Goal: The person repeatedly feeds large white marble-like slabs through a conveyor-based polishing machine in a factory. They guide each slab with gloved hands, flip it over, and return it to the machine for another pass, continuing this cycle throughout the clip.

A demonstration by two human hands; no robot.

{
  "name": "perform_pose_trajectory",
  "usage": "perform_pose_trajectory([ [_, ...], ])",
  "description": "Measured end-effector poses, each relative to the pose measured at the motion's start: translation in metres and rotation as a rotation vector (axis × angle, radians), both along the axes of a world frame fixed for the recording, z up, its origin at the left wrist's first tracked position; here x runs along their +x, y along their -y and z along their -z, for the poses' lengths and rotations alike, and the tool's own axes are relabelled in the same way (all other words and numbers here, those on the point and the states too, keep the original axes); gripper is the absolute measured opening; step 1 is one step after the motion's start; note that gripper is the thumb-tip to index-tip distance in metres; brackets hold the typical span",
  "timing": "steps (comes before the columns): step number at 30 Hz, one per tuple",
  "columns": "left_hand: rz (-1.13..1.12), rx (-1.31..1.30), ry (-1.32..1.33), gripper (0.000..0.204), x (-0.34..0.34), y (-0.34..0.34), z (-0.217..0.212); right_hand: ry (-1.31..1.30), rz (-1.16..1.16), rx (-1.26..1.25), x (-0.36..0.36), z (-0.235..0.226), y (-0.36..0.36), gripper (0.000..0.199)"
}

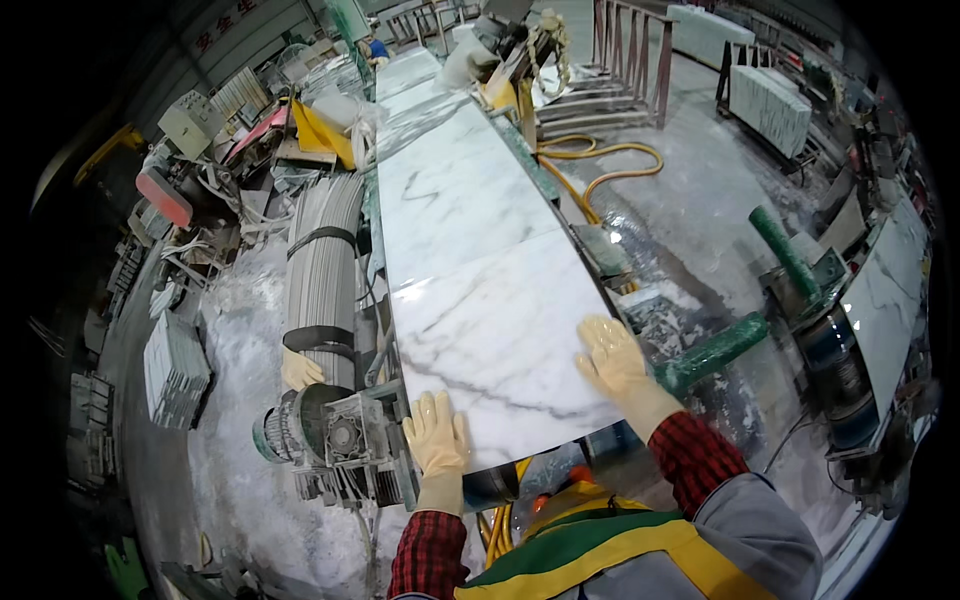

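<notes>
A white marble slab with grey veins lies flat on the long conveyor in front of me. My left hand, in a cream rubber glove, rests on its near left corner with the fingers stretched out. Farther up on the right edge, my right hand lies in a matching glove, fingers spread over the slab's surface and edge. Neither hand is wrapped round anything. Another marble slab lies directly beyond, meeting the near one at a thin seam. Both cuffs show red checked sleeves.
A motor stands left of the conveyor, with a cream glove above it and a strapped ribbed roll beyond. Green rollers jut out at right. A yellow hose curls on the wet floor. Stacked slabs stand at left.
</notes>
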State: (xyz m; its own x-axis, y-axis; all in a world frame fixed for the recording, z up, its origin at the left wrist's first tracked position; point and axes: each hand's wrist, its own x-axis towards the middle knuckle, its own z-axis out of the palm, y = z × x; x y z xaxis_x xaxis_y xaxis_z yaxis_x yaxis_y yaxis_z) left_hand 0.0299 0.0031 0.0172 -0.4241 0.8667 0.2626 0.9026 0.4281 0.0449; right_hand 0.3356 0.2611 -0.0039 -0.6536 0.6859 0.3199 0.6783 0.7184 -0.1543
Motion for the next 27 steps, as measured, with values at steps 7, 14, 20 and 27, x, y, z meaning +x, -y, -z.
perform_pose_trajectory([
  [7,0.292,0.061,-0.066,0.06,-0.009,-0.006,-0.015,-0.126,-0.003,0.034,0.046,-0.018,0.07,0.06],
  [14,0.322,0.024,-0.085,0.06,-0.037,-0.017,-0.003,-0.055,0.076,-0.044,0.059,-0.032,0.108,0.057],
  [20,0.271,0.057,-0.068,0.056,-0.045,-0.032,0.004,-0.066,0.087,-0.075,0.066,-0.037,0.121,0.055],
  [27,0.249,0.037,-0.003,0.055,-0.044,-0.033,-0.005,-0.142,0.05,-0.017,0.066,-0.044,0.126,0.048],
])
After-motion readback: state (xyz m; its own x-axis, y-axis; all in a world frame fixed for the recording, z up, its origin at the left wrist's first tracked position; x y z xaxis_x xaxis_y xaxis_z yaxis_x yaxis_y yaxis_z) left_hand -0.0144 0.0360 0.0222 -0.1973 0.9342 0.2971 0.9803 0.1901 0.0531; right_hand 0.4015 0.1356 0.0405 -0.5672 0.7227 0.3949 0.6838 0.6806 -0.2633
